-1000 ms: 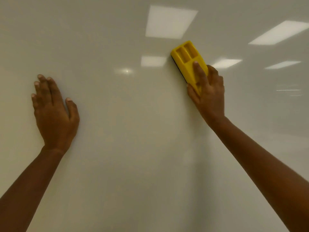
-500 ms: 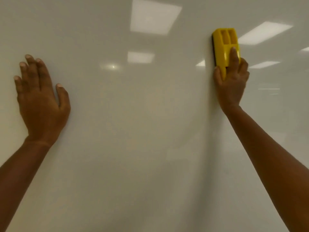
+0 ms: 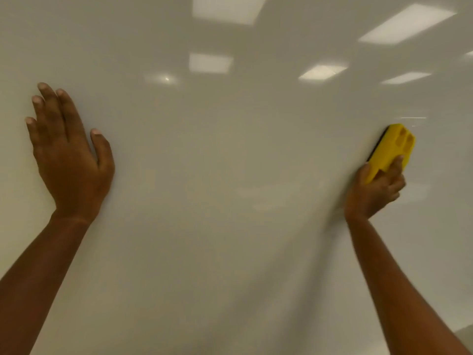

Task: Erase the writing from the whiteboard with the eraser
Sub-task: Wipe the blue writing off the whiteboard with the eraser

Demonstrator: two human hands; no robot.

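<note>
No legible text, label, brand, number or sign detected. None readable on glossy white whiteboard surface (image 3: 230, 175); none readable on yellow plastic block eraser (image 3: 389, 149).

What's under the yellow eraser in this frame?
The eraser shows a dark pad along its left edge, flat against the whiteboard. The right hand grips its lower end. The board patch beneath is covered, so any writing there cannot be seen.
</note>
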